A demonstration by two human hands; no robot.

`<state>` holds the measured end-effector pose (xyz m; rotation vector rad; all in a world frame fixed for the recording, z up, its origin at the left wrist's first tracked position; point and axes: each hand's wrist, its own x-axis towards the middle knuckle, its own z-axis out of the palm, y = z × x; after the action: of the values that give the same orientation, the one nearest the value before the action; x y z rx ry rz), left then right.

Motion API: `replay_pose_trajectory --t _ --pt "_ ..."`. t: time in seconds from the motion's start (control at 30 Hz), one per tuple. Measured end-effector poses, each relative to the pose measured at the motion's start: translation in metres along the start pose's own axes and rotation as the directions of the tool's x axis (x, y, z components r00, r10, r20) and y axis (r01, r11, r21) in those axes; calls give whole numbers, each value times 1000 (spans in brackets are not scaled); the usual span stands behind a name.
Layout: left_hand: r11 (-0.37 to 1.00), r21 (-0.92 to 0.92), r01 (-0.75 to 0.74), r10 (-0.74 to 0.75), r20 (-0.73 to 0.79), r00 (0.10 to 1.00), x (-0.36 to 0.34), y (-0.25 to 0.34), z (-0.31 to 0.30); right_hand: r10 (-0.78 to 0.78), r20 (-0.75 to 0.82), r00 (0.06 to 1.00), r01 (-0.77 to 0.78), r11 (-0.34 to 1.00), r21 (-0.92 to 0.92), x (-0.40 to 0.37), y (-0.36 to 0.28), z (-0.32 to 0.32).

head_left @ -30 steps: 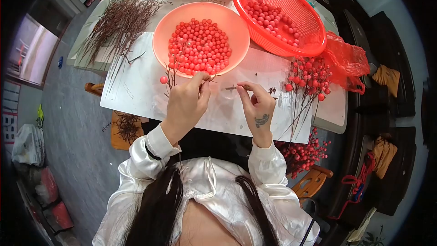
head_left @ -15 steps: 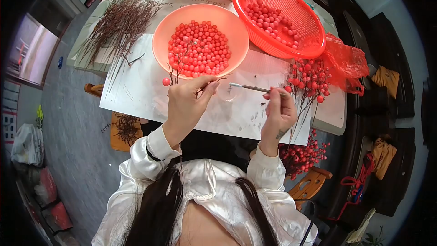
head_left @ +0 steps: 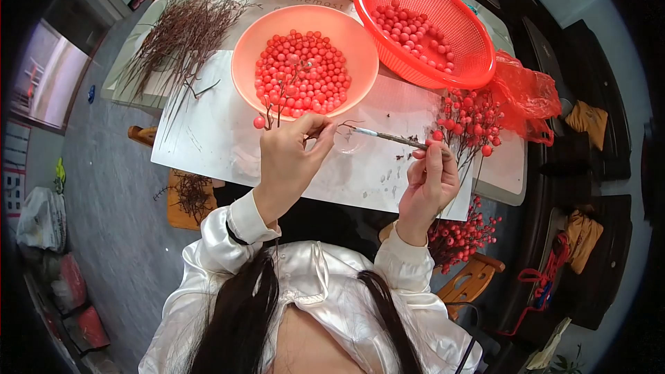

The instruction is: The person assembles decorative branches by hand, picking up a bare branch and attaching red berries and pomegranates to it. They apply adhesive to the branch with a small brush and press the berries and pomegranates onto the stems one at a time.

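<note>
My left hand [head_left: 292, 149] is closed around a brown artificial berry branch [head_left: 280, 102], near the front rim of a pale orange bowl [head_left: 242, 73]. The branch's upper twigs overlap the bowl in this view, and one red berry [head_left: 259, 122] sits on a side twig. A bare twig end pokes out right of my left fingertips. Between thumb and fingers, my right hand [head_left: 431, 180] grips a thin brush [head_left: 398, 139] with a pale band near its tip. That tip points left and meets the bare twig end. Loose red berries [head_left: 305, 62] fill the bowl's bottom.
A red mesh basket [head_left: 478, 48] with more berries stands behind right, beside a red plastic bag [head_left: 530, 97]. Finished berry sprays [head_left: 467, 121] lie at the right; others [head_left: 460, 235] rest below the table edge. Bare brown stems [head_left: 183, 34] are piled at the left.
My right hand has shifted slightly right and down, while the brush tip has come onto the twig end. My left hand and the branch have moved a little to the right.
</note>
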<state>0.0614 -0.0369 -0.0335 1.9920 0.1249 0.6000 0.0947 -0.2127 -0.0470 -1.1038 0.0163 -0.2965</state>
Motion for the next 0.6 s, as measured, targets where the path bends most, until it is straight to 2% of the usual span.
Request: replay_pose_trajectory --t 0.23,0.37,0.57,0.6 --pt "999 -45 30 -30 13 999 -1 -3 2 -28 -4 1000 28 999 26 0 -4 0" --pt "998 -37 50 -49 17 999 0 -2 1 -32 -3 999 32 994 -109 -1 4 1" --pt "998 -64 27 -28 -11 1000 -1 -7 1 -52 9 999 53 993 -103 -3 -3 2" --pt "997 -50 56 -57 -18 998 0 -4 -2 -37 52 998 45 983 -180 -2 -2 3"
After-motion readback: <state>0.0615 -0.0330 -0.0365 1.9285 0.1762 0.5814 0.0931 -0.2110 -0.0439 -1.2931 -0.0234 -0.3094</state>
